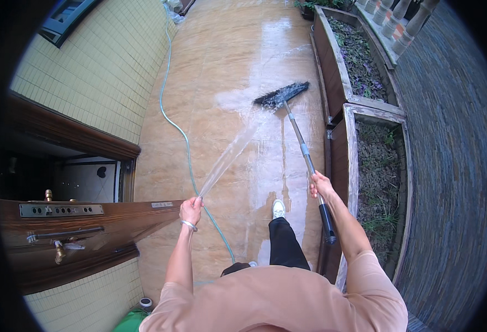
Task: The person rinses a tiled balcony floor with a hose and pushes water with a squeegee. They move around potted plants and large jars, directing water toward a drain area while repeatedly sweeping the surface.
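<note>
My left hand (pixel 191 211) grips the end of a water hose, most of it hidden by my fingers. From it a stream of water (pixel 233 151) sprays forward onto the tiled floor (pixel 210 166) by the broom head. My right hand (pixel 322 185) is closed around the metal pole (pixel 298 133) of a push broom, above its black handle grip (pixel 327 220). The dark bristled broom head (pixel 283 94) rests on the wet floor ahead, with water splashing against it. A light blue hose (pixel 186 145) winds along the floor, passing under my left hand in the view.
Wooden planter boxes (pixel 350 137) with soil and plants line the right side, beside stone balusters (pixel 405 39). On the left an open wooden door (pixel 119 216) juts out near my left hand from a yellow tiled wall (pixel 98 79). A green object (pixel 129 320) stands at lower left.
</note>
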`<control>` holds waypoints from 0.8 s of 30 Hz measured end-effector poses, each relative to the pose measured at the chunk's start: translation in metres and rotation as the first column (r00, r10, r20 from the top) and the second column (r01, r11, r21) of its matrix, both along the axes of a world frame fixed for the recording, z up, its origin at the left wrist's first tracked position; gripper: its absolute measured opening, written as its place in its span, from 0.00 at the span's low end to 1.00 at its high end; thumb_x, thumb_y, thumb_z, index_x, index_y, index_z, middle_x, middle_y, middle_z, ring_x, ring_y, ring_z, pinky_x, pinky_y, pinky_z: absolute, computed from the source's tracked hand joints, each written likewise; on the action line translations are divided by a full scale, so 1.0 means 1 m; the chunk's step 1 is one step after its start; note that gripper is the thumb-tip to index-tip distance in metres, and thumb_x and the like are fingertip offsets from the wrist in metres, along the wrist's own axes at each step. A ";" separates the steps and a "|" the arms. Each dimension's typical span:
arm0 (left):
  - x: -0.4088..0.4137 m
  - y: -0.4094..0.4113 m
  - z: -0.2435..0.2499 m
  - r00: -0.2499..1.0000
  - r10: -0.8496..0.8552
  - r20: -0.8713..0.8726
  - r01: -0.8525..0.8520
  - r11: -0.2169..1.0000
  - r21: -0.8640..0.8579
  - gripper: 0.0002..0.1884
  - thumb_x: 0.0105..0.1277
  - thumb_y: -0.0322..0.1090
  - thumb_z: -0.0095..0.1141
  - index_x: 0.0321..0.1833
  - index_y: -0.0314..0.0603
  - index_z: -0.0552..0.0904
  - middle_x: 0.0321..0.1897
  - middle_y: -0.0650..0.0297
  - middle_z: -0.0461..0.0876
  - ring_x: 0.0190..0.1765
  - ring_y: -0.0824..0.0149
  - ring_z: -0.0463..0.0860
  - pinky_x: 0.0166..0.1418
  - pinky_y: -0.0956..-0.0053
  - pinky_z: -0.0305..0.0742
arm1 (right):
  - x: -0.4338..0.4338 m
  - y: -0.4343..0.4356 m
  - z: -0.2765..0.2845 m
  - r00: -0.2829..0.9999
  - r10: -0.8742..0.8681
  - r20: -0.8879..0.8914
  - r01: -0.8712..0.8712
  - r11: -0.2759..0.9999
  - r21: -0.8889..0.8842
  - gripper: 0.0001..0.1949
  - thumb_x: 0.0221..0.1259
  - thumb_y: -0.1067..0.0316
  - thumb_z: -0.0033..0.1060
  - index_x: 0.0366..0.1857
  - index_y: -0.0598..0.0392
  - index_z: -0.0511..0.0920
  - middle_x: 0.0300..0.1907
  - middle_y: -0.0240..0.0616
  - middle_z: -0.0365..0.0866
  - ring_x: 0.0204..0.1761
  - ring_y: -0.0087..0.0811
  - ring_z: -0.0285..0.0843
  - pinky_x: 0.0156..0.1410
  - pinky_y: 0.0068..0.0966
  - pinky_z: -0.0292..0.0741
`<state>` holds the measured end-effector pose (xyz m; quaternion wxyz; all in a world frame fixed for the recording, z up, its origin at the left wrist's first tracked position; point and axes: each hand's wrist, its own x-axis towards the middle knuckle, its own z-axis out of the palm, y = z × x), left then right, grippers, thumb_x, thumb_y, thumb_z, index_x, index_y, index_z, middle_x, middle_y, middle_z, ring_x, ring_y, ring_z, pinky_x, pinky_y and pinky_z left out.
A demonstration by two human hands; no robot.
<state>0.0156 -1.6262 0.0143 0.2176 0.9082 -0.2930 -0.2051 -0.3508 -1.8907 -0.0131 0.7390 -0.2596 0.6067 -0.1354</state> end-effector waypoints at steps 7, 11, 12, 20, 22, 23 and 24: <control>0.045 -0.102 0.007 0.998 0.063 -0.027 -0.063 0.997 -0.033 0.16 0.64 0.46 0.53 0.23 0.45 0.83 0.11 0.60 0.73 0.20 0.64 0.75 0.27 0.65 0.67 | -0.056 -0.001 0.105 0.990 -0.010 0.143 -0.008 0.992 0.124 0.20 0.73 0.63 0.36 0.66 0.31 0.59 0.16 0.29 0.63 0.10 0.20 0.57 0.13 0.20 0.61; 0.065 -0.142 -0.004 0.989 0.096 -0.109 -0.103 0.993 -0.062 0.16 0.64 0.44 0.54 0.22 0.44 0.83 0.09 0.64 0.70 0.18 0.71 0.71 0.24 0.69 0.64 | -0.074 0.040 0.138 0.992 0.082 -0.091 -0.065 0.983 0.173 0.24 0.73 0.64 0.39 0.71 0.34 0.54 0.18 0.28 0.63 0.12 0.19 0.59 0.16 0.17 0.60; 0.070 -0.156 -0.009 0.988 0.092 -0.125 -0.102 0.992 -0.074 0.17 0.64 0.44 0.54 0.22 0.43 0.83 0.09 0.65 0.69 0.17 0.72 0.70 0.24 0.69 0.62 | -0.067 0.036 0.135 0.993 0.050 -0.108 -0.040 0.995 0.092 0.23 0.72 0.66 0.40 0.70 0.40 0.58 0.18 0.28 0.63 0.13 0.17 0.62 0.17 0.16 0.62; 0.126 -0.291 -0.048 0.979 -0.019 -0.203 -0.007 0.992 -0.129 0.17 0.65 0.44 0.53 0.22 0.42 0.83 0.09 0.70 0.67 0.18 0.75 0.67 0.24 0.72 0.61 | 0.053 -0.141 0.065 0.998 0.020 -0.057 -0.011 0.989 0.147 0.15 0.72 0.62 0.38 0.59 0.37 0.66 0.14 0.28 0.62 0.08 0.19 0.56 0.10 0.20 0.62; 0.148 -0.341 -0.061 0.972 -0.033 -0.234 -0.013 0.981 -0.191 0.18 0.67 0.42 0.52 0.22 0.41 0.82 0.09 0.74 0.65 0.15 0.79 0.62 0.21 0.76 0.54 | 0.094 -0.211 0.043 0.998 0.026 -0.053 -0.022 0.996 0.085 0.07 0.72 0.61 0.39 0.48 0.43 0.68 0.15 0.27 0.62 0.09 0.18 0.56 0.11 0.20 0.62; 0.154 -0.350 -0.067 0.974 -0.006 -0.227 -0.031 0.987 -0.159 0.18 0.68 0.42 0.52 0.22 0.40 0.82 0.09 0.76 0.64 0.14 0.80 0.60 0.19 0.78 0.51 | 0.113 -0.241 0.036 0.996 0.003 -0.086 0.004 0.997 0.082 0.05 0.72 0.61 0.39 0.44 0.45 0.67 0.15 0.27 0.62 0.09 0.17 0.56 0.12 0.18 0.61; 0.165 -0.362 -0.072 0.953 0.022 -0.303 -0.077 0.982 -0.174 0.18 0.68 0.42 0.52 0.22 0.41 0.81 0.09 0.77 0.63 0.14 0.81 0.59 0.18 0.79 0.49 | 0.123 -0.258 0.037 1.000 -0.005 -0.021 0.006 0.999 0.036 0.09 0.72 0.61 0.39 0.52 0.42 0.66 0.16 0.27 0.62 0.10 0.17 0.56 0.12 0.18 0.61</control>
